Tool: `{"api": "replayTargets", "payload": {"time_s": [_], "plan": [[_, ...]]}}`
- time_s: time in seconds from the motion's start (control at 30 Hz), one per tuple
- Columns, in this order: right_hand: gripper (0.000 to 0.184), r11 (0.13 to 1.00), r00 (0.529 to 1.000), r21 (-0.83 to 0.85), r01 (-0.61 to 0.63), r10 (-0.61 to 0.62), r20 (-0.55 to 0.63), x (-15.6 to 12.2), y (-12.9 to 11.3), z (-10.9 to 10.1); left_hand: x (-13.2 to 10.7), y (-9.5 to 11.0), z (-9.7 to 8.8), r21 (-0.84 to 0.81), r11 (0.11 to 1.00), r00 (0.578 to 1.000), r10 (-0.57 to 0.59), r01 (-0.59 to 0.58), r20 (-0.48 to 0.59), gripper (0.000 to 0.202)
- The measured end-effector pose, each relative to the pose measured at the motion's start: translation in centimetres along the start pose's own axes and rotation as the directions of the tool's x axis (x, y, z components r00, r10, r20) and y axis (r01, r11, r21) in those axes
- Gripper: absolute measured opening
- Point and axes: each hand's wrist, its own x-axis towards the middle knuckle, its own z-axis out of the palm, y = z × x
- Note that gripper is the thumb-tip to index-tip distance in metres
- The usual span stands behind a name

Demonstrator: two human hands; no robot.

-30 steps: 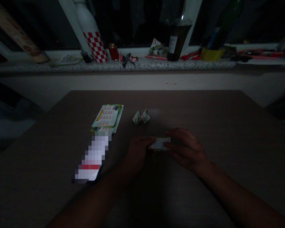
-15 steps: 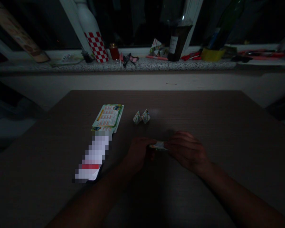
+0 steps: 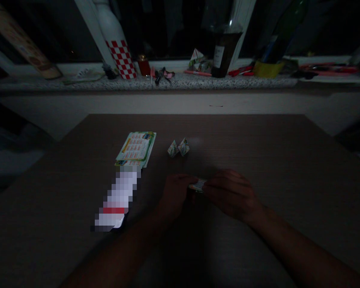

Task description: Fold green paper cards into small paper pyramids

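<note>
Between my two hands is a small piece of folded printed paper point(image 3: 198, 185), pale with green edging, held just over the table. My left hand point(image 3: 178, 192) pinches its left end. The fingers of my right hand point(image 3: 229, 194) close on its right end and cover part of it. Beyond my hands, two small folded paper shapes point(image 3: 179, 148) with pointed tops stand side by side on the table. To the left lies a stack of printed calendar sheets point(image 3: 136, 147), with a lit phone point(image 3: 118, 200), its screen blurred out, just in front of it.
The dark wooden table point(image 3: 243, 136) reaches back to a wall under a speckled stone sill point(image 3: 180, 83). On the sill stand a red-and-white checkered bottle point(image 3: 122, 56), a dark cup point(image 3: 223, 52), a yellow container point(image 3: 268, 69) and a larger folded paper piece point(image 3: 197, 59).
My right hand has shifted slightly left along the paper, so less of it shows between my hands. My left hand has barely moved.
</note>
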Motion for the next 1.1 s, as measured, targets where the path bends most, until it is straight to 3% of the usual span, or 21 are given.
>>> {"api": "replayTargets", "payload": {"time_s": [0.27, 0.47, 0.87, 1.1], "plan": [[0.021, 1.000, 0.999, -0.004, -0.005, 0.005, 0.033, 0.1, -0.3, 0.0, -0.3, -0.3, 0.3, 0.029, 0.999, 0.999, 0.033, -0.034, 0.022, 0.020], [0.021, 0.999, 1.000, -0.031, -0.013, 0.014, 0.028, 0.2, -0.4, 0.4, -0.4, -0.6, 0.7, 0.026, 1.000, 1.000, 0.018, -0.017, -0.018, 0.019], [0.018, 0.998, 0.998, -0.057, 0.027, -0.024, 0.051, 0.1, -0.7, 0.9, -0.7, -0.6, 1.0, 0.106, 0.994, 0.999, 0.028, -0.031, 0.026, 0.023], [0.020, 0.995, 0.997, -0.089, 0.046, -0.040, 0.072, 0.0, -0.7, 1.1, -0.3, -1.2, 0.7, 0.070, 0.997, 0.998, 0.033, -0.036, 0.046, 0.022]]}}
